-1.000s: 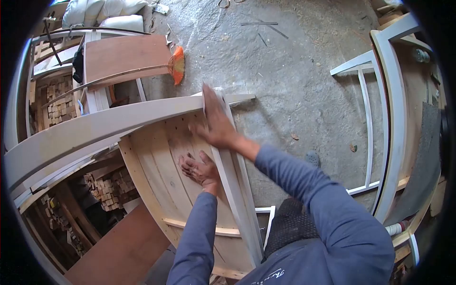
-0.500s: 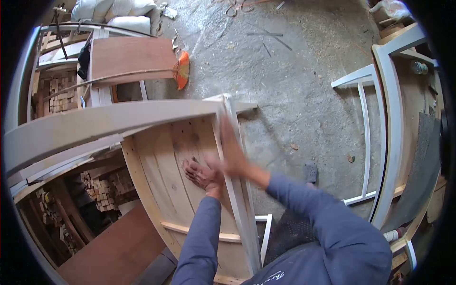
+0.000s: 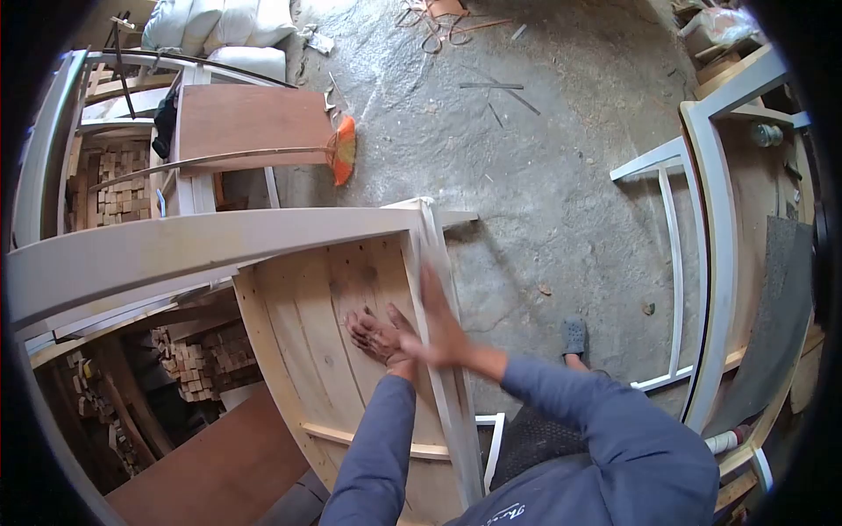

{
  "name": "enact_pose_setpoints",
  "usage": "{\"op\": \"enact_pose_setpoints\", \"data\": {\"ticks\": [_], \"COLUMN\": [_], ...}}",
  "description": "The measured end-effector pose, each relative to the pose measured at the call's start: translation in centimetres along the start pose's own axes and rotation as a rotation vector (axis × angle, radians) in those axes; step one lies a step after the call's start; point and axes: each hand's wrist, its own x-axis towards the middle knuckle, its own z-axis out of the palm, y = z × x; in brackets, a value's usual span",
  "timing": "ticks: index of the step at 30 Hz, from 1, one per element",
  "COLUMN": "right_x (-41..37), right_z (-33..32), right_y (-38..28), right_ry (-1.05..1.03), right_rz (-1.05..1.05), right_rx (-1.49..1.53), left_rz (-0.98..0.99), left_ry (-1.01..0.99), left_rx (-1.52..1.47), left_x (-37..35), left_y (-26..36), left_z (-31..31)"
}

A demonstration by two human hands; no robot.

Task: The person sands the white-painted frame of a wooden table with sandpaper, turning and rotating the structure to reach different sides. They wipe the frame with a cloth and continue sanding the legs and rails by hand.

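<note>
Both your hands lie flat with fingers spread. Your right hand (image 3: 441, 329) presses on the white rail (image 3: 431, 245), fingers pointing up along it. Your left hand (image 3: 375, 336) rests on the bare wooden panel (image 3: 298, 307), just beside that rail.

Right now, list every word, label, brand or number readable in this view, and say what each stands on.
Pale script line on the blue shirt, at the picture's bottom edge: blurred and cut off, unreadable.
Wooden panel, white rail, broom, sacks: no writing visible.
</note>
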Motion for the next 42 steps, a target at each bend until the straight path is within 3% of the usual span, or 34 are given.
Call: {"op": "enact_pose_setpoints", "data": {"ticks": [3,7,10,11,12,14,17,19,20,21,22,23,25,26,27,28,29,31,33,35,37,39,40,42], "right_x": [-1.5,9.9,8.8,9.0,9.8,12.7,14.0,11.4,11.1,11.1,11.3,12.2,12.7,13.0,13.0,12.8,11.8,11.2,13.0,14.6,16.9,17.5,18.5,16.0], "right_z": [-0.6,-2.5,-1.4,-1.9,-1.7,-3.8,-3.1,0.9,0.5,0.0,1.0,0.7,-1.3,-2.3,-2.8,-2.2,-1.9,-0.1,-2.0,-4.6,-5.5,-5.5,-5.5,-4.5], "right_y": [-1.3,1.0,-0.8,-3.6,-6.7,-13.8,-13.4,-7.1,-6.8,-6.4,-6.5,-11.1,-16.6,-18.2,-19.0,-14.9,-12.7,-5.0,-9.6,-20.7,-29.4,-27.9,-25.6,-14.6], "right_ry": [-0.039,0.12,0.143,0.148,0.13,0.12,0.17,0.362,0.354,0.35,0.364,0.368,0.328,0.276,0.22,0.215,0.235,0.212,0.135,0.144,0.085,0.044,0.031,-0.022], "right_rz": [0.04,0.036,0.041,-0.07,-0.125,-0.325,-0.428,-0.046,0.047,0.138,0.071,0.017,-0.122,-0.216,-0.305,-0.39,-0.204,0.044,0.283,-0.296,-0.717,-0.826,-0.895,-0.763], "right_rx": [0.103,0.237,0.455,0.256,0.325,0.082,-0.022,-0.092,-0.125,-0.161,-0.125,-0.087,-0.017,0.014,0.053,-0.045,-0.158,-0.161,0.087,-0.085,0.085,-0.085,-0.184,-0.139], "left_rz": [-0.04,-0.056,-0.018,0.0,-0.081,-0.036,0.037,0.056,-0.044,-0.05,-0.056,-0.07,-0.153,0.072,0.072,0.106,0.051,-0.026,-0.055,-0.035,-0.044,-0.056,-0.081,-0.081], "left_ry": [-0.039,-0.08,-0.102,-0.094,-0.191,-0.198,-0.16,-0.139,-0.217,-0.232,-0.257,-0.294,-0.216,0.022,-0.035,-0.088,-0.178,-0.07,-0.148,-0.191,-0.23,-0.233,-0.107,-0.1], "left_rx": [-0.017,-0.022,-0.015,-0.006,0.071,0.08,0.08,0.079,0.031,-0.045,-0.117,-0.183,-0.438,-0.05,0.445,0.937,0.005,0.1,-0.014,-0.15,-0.094,0.059,-0.03,-0.043], "left_x": [0.4,0.4,0.6,0.3,-0.5,-1.9,-1.1,-1.3,0.3,0.3,-0.8,-2.3,-2.1,-0.9,-0.2,0.5,-2.0,-0.2,0.7,0.7,-0.7,0.0,0.1,1.0], "left_y": [0.6,0.9,0.5,0.3,-1.1,-2.2,-3.4,-3.5,-0.3,-1.3,-3.6,-5.3,-3.1,-0.4,1.0,2.4,-2.9,-1.2,-0.1,0.4,0.6,0.4,0.5,1.2], "left_z": [-0.7,-1.3,-1.9,-0.8,1.3,2.1,3.0,2.8,-0.9,0.2,2.2,4.2,5.5,1.5,0.5,-0.6,1.5,1.0,-2.1,-3.1,-2.9,-2.2,-1.9,-3.3]}}
